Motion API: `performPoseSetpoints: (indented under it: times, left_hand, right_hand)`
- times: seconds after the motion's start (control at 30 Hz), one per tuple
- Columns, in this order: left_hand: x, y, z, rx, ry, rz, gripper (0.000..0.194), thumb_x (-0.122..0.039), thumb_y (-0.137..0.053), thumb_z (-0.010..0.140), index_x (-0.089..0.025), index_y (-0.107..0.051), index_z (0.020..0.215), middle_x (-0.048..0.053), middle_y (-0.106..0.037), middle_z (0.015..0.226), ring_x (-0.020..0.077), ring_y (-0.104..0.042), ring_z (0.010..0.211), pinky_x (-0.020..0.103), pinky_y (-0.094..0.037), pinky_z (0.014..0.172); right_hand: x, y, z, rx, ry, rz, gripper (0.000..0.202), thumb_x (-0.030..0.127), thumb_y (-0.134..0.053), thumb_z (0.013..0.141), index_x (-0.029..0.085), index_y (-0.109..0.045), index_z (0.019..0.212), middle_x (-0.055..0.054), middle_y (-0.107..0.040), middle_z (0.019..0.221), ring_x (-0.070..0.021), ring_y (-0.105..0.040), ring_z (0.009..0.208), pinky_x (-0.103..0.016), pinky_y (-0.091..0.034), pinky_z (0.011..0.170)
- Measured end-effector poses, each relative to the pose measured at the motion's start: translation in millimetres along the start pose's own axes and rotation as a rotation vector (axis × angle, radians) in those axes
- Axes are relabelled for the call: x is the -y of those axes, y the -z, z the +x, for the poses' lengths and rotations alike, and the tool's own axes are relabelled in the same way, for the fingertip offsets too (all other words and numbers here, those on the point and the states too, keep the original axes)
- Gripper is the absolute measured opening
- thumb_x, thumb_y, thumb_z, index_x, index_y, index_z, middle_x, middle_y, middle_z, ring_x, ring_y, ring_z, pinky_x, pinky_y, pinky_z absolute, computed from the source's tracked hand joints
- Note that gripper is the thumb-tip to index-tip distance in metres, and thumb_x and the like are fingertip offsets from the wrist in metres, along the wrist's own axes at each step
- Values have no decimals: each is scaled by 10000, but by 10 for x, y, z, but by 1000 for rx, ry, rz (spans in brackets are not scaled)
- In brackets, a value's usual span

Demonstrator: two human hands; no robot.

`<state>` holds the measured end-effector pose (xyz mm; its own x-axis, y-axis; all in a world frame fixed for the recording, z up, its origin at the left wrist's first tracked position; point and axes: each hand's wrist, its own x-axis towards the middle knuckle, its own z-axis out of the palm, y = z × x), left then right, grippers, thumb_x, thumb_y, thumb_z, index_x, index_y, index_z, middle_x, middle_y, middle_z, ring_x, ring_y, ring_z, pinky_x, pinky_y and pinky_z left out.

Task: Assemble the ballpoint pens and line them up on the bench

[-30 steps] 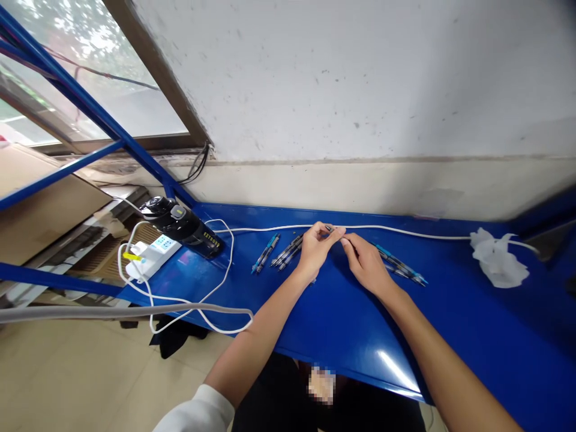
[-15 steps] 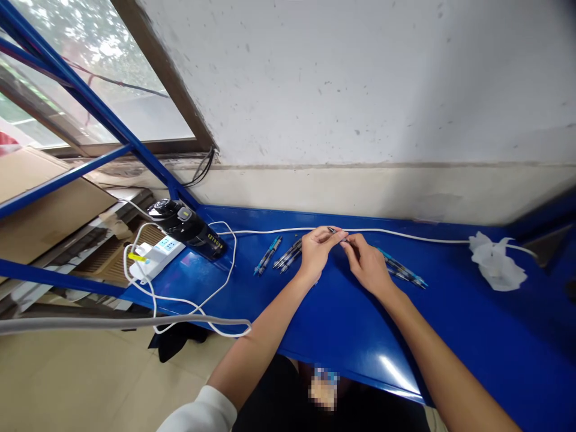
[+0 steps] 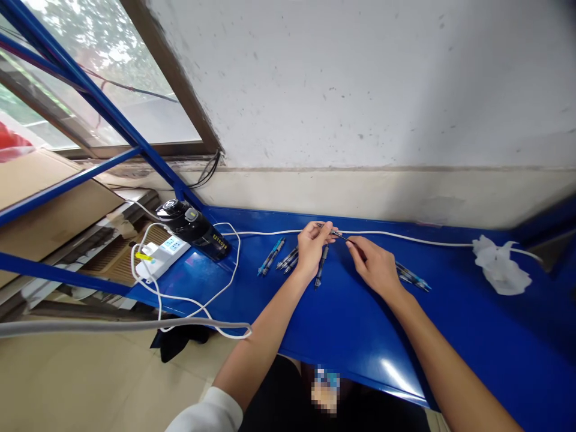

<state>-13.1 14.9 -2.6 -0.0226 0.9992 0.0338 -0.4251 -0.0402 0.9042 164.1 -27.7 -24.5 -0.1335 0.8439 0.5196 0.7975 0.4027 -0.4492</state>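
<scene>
Over the blue tabletop (image 3: 360, 324), my left hand (image 3: 312, 243) is closed on a pen barrel (image 3: 333, 232). A thin dark rod (image 3: 344, 238) runs from the barrel to my right hand (image 3: 372, 262), whose fingers pinch its far end. One dark pen (image 3: 321, 267) lies beside my left wrist. Left of that hand are a blue pen pair (image 3: 271, 257) and several grey-black pens (image 3: 288, 259), partly covered by the hand. More blue pens (image 3: 414, 279) lie to the right of my right hand, which hides part of them.
A black bottle (image 3: 193, 230) and a white power strip (image 3: 162, 255) occupy the table's left end. Looped white cable (image 3: 234, 273) crosses there and runs along the wall. Crumpled white plastic (image 3: 500, 267) lies at the right. A blue frame bar (image 3: 99, 108) rises at the left.
My hands have moved slightly apart, and the thin rod now shows between them. The dark pen beside my left wrist has come into view. The camera view has shifted slightly.
</scene>
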Motion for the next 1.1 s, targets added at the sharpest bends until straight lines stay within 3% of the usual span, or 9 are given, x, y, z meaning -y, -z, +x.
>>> performPoseSetpoints:
  times: [0.4,0.73,0.9,1.0,1.1]
  left_hand:
    - [-55,111,62,-70,-58,-97,484,-611,-829,891,-203,-625,1053,62,-786,1018,250,-829,981,288,-571,809]
    - [3,39,11,46,-8,-22,479,-640,-810,894,-220,-645,1051,73,-819,1022,235,-830,909,299,-582,810]
    - [53,-36,-18,127,26,-24,473,-624,-820,891,-218,-651,1064,78,-821,972,233,-823,852,324,-603,807]
    - [47,-48,-11,88,9,-62,458,-603,-833,887,-210,-654,1038,73,-813,954,222,-815,847,318,-607,803]
    - [2,6,33,-25,-31,-122,436,-574,-840,894,-209,-650,1039,64,-807,966,209,-813,883,285,-596,793]
  right_hand:
    - [-14,7,2,-37,-39,18,305,433,-516,1117,262,-752,1208,-63,-826,1076,-247,-783,896,-325,-505,736]
    - [-46,-29,-8,-38,0,18,317,440,-503,1127,260,-741,1234,-69,-825,1137,-251,-793,950,-324,-524,766]
    - [-51,-34,-35,-21,-28,-8,300,460,-508,1126,259,-727,1171,-50,-823,1032,-237,-780,848,-318,-487,698]
    - [-51,-43,-52,-15,-51,-26,330,515,-533,1110,248,-704,1203,-44,-800,945,-222,-748,762,-312,-462,662]
    - [-59,-60,-54,-38,-75,-33,364,549,-538,1101,238,-678,1229,-29,-759,858,-208,-718,720,-304,-454,654]
